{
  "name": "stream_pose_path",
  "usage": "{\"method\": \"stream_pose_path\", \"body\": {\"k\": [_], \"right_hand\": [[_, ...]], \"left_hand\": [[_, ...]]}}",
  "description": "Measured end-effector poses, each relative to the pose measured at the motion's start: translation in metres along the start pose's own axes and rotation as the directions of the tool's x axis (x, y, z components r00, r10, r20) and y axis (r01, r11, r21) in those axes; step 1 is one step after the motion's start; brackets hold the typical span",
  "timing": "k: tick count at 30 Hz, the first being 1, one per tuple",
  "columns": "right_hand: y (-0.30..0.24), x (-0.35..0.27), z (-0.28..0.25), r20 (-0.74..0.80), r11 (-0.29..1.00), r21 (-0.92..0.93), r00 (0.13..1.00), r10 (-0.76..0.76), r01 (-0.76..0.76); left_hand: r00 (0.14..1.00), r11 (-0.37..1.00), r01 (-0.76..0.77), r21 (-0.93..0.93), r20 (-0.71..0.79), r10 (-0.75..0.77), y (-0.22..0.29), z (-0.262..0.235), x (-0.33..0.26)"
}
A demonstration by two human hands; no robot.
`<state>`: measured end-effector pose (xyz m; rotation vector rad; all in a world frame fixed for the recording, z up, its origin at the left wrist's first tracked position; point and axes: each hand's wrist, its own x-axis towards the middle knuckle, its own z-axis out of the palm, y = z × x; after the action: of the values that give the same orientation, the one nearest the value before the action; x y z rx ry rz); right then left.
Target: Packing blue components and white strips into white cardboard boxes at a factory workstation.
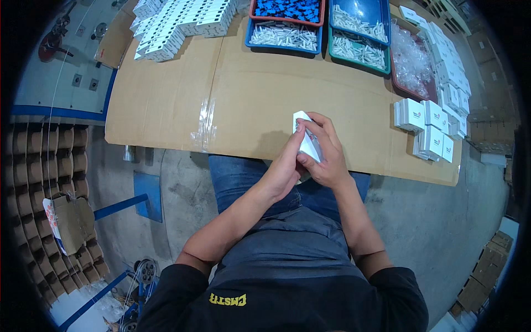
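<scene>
Just over the near edge of the cardboard-covered table [254, 94], I hold a small white box [310, 146] between both hands. My left hand [285, 166] is closed on its left side, with the thumb up along it. My right hand [330, 152] wraps the right side, its fingers bent over the top. The box is tilted, and my fingers cover much of it. Whether its flap is open or closed I cannot tell.
At the far side stand stacked trays of white parts [285, 36] and blue parts [287, 10], with a tray of clear plastic pieces [412, 61] to their right. White boxes [426, 124] pile up at the right, and rows of white boxes [182, 25] at the far left.
</scene>
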<state>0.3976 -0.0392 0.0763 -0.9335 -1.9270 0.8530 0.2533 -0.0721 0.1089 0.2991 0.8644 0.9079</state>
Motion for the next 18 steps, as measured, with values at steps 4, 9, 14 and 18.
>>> {"method": "stream_pose_path", "body": {"k": [4,9,14,18], "right_hand": [[0.002,0.002,0.005,-0.054,0.999,0.028,0.998,-0.034,0.035],[0.010,-0.001,0.008,-0.048,0.992,0.000,0.991,-0.123,0.124],[0.006,-0.001,0.011,-0.045,0.986,0.000,0.985,-0.164,0.164],[0.004,0.001,0.015,-0.098,0.978,0.016,0.974,-0.205,0.207]], "left_hand": [[0.999,0.999,-0.045,-0.021,-0.012,0.044,-0.008,-0.002,0.003],[0.995,0.996,-0.077,-0.036,-0.065,0.074,-0.013,0.001,0.004],[0.988,0.990,-0.132,-0.056,-0.088,0.127,-0.017,-0.001,0.001],[0.979,0.980,-0.196,-0.039,-0.065,0.193,-0.022,-0.006,0.000]]}}
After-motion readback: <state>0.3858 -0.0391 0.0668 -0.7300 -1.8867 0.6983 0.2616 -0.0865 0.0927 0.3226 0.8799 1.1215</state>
